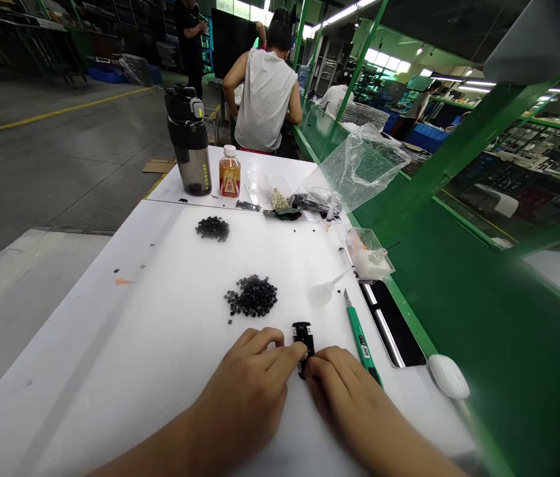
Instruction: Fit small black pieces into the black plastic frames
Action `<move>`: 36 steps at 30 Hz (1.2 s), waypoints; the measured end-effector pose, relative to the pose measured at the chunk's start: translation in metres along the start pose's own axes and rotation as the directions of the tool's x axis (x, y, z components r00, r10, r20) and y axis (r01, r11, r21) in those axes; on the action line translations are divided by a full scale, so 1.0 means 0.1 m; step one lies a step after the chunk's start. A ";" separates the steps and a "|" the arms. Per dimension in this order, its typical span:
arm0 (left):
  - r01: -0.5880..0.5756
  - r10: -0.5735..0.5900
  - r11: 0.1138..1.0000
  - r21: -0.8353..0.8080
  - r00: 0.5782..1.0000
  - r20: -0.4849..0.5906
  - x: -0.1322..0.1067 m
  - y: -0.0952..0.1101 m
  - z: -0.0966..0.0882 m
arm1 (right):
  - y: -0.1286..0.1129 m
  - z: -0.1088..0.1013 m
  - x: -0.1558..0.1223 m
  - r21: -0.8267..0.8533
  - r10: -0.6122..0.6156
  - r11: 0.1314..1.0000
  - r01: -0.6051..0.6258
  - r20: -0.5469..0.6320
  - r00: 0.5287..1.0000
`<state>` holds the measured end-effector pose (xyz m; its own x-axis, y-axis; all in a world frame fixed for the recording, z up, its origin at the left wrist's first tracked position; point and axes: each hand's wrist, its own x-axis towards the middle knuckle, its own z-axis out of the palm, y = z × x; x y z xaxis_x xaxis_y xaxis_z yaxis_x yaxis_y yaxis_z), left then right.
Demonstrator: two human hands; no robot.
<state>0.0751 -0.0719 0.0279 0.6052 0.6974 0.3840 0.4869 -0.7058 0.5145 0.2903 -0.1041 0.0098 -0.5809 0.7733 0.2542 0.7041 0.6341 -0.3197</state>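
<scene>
A small black plastic part [302, 334] with notched ends lies on the white table between my hands. My left hand [255, 377] reaches it from the left, its index finger pressed on the part's middle and the other fingers curled. From the right, my right hand [342, 384] holds the part's near edge between curled fingers and thumb, the tips partly hidden. Just beyond is a pile of small black square pieces [253, 296], with a second, smaller pile [213, 228] farther off. A green utility knife [362, 344], blade out, lies beside my right hand.
A phone [399, 324] and a white mouse-shaped object [449, 376] line the right edge. Farther back are a plastic dropper [322, 293], a clear box [372, 258], a drink bottle [230, 173], a dark tumbler [191, 149] and a plastic bag [364, 165]. A person [267, 99] sits ahead.
</scene>
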 end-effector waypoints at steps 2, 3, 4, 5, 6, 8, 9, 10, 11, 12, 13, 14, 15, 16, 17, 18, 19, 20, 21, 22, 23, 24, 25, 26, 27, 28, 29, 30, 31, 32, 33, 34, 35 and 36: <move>-0.002 0.002 1.000 -0.002 1.000 0.000 0.00 0.00 0.00 | -0.01 -0.03 0.00 -0.016 -0.010 1.000 0.010 0.034 0.999; -0.007 0.007 1.000 -0.001 1.000 -0.008 0.00 0.00 0.00 | -0.01 -0.04 0.01 -0.022 -0.014 1.000 0.015 0.047 0.999; -0.014 0.014 1.000 0.001 1.000 -0.015 0.00 0.00 -0.01 | -0.02 -0.05 0.01 -0.030 -0.017 0.999 0.019 0.055 0.998; -0.021 0.021 1.000 0.007 1.000 -0.018 0.00 0.01 -0.01 | -0.03 -0.05 0.02 -0.038 -0.020 0.999 0.022 0.056 0.998; -0.025 0.026 1.000 0.014 0.999 -0.019 0.01 0.01 -0.01 | -0.03 -0.05 0.03 -0.046 -0.023 0.999 0.026 0.054 0.998; -0.030 0.030 0.999 0.029 1.000 -0.007 0.01 0.01 -0.02 | -0.05 -0.05 0.04 -0.061 -0.048 0.997 0.051 0.044 0.998; -0.030 0.030 0.999 0.033 1.000 0.004 0.00 0.01 -0.02 | -0.06 -0.05 0.05 -0.069 -0.060 0.996 0.062 0.040 0.997; -0.033 0.033 0.999 0.035 0.999 0.004 0.00 0.01 -0.02 | -0.07 -0.05 0.06 -0.080 -0.074 0.994 0.077 0.038 0.997; -0.036 0.036 0.999 0.035 0.999 0.004 -0.01 0.01 -0.02 | -0.08 -0.05 0.07 -0.094 -0.089 0.991 0.092 0.041 0.995; -0.036 0.035 0.999 0.033 0.999 0.006 -0.01 0.01 -0.01 | -0.09 -0.05 0.08 -0.109 -0.102 0.988 0.107 0.046 0.994; -0.031 0.030 0.999 0.031 1.000 0.006 -0.02 0.01 -0.01 | -0.10 -0.06 0.09 -0.116 -0.108 0.987 0.113 0.052 0.993; -0.025 0.025 0.999 0.029 1.000 0.008 -0.02 0.01 -0.01 | -0.11 -0.07 0.09 -0.116 -0.112 0.986 0.118 0.058 0.992; -0.024 0.023 0.999 0.028 1.000 0.009 -0.03 0.01 -0.01 | -0.13 -0.08 0.10 -0.110 -0.121 0.986 0.127 0.061 0.991; -0.026 0.026 0.999 0.030 1.000 0.008 -0.03 0.02 -0.01 | -0.14 -0.09 0.10 -0.099 -0.134 0.985 0.140 0.065 0.989; -0.032 0.032 0.999 0.031 0.999 0.002 -0.03 0.02 -0.01 | -0.14 -0.11 0.10 -0.085 -0.147 0.985 0.153 0.069 0.987; -0.042 0.042 0.999 0.031 0.999 -0.013 -0.02 0.02 -0.01 | -0.15 -0.12 0.10 -0.073 -0.162 0.983 0.167 0.070 0.984; -0.053 0.054 0.998 0.031 0.998 -0.029 -0.02 0.02 -0.01 | -0.15 -0.13 0.11 -0.065 -0.175 0.982 0.179 0.070 0.982; -0.061 0.062 0.998 0.029 0.997 -0.043 -0.02 0.02 -0.01 | -0.15 -0.14 0.11 -0.058 -0.181 0.981 0.185 0.063 0.981; -0.061 0.062 0.998 0.026 0.997 -0.052 -0.02 0.02 -0.01 | -0.14 -0.14 0.10 -0.047 -0.179 0.982 0.182 0.052 0.982; -0.058 0.059 0.998 0.021 0.997 -0.054 -0.02 0.02 -0.01 | -0.14 -0.14 0.10 -0.034 -0.174 0.984 0.175 0.036 0.984; -0.056 0.057 0.998 0.016 0.997 -0.052 -0.03 0.02 -0.01 | -0.14 -0.14 0.10 -0.020 -0.167 0.986 0.167 0.021 0.986; -0.055 0.055 0.998 0.015 0.997 -0.049 -0.03 0.02 -0.01 | -0.13 -0.14 0.10 -0.006 -0.158 0.987 0.158 0.010 0.987; -0.053 0.053 0.998 0.016 0.998 -0.045 -0.03 0.02 -0.01 | -0.13 -0.14 0.09 0.006 -0.146 0.989 0.146 -0.001 0.989; -0.052 0.052 0.999 0.017 0.998 -0.044 -0.03 0.02 -0.01 | -0.13 -0.13 0.09 0.018 -0.127 0.992 0.127 -0.017 0.992; -0.051 0.052 0.999 0.017 0.998 -0.045 -0.03 0.02 -0.02 | -0.14 -0.12 0.09 0.036 -0.101 0.994 0.103 -0.032 0.994; -0.047 0.048 0.999 0.016 0.998 -0.045 -0.03 0.02 -0.02 | -0.14 -0.12 0.09 0.059 -0.075 0.995 0.077 -0.046 0.996; -0.041 0.041 0.999 0.013 0.998 -0.046 -0.03 0.03 -0.03 | -0.14 -0.11 0.09 0.088 -0.050 0.995 0.055 -0.053 0.997; -0.034 0.035 0.999 0.009 0.998 -0.046 -0.02 0.03 -0.03 | -0.14 -0.10 0.10 0.120 -0.029 0.992 0.036 -0.055 0.998; -0.030 0.030 1.000 0.006 0.999 -0.045 -0.02 0.03 -0.03 | -0.15 -0.10 0.10 0.152 -0.012 0.988 0.020 -0.052 0.999; -0.027 0.027 1.000 0.007 0.999 -0.043 -0.02 0.03 -0.03 | -0.14 -0.09 0.10 0.177 -0.001 0.984 0.009 -0.048 0.999; -0.026 0.026 1.000 0.010 0.999 -0.038 -0.02 0.03 -0.03 | -0.14 -0.09 0.11 0.194 0.006 0.981 0.004 -0.048 0.999; -0.027 0.028 1.000 0.013 0.999 -0.036 -0.01 0.03 -0.03 | -0.14 -0.09 0.11 0.205 0.011 0.979 0.001 -0.057 0.998; -0.031 0.031 0.999 0.016 0.999 -0.035 -0.02 0.03 -0.02 | -0.13 -0.09 0.12 0.214 0.015 0.977 -0.001 -0.067 0.998; -0.033 0.034 0.999 0.020 0.999 -0.036 -0.02 0.02 -0.02 | -0.13 -0.08 0.12 0.223 0.020 0.975 -0.003 -0.071 0.997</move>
<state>0.0739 -0.0744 0.0301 0.5985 0.6771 0.4282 0.4792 -0.7309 0.4859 0.2775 -0.1029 0.0246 -0.5364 0.7842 0.3120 0.5975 0.6139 -0.5159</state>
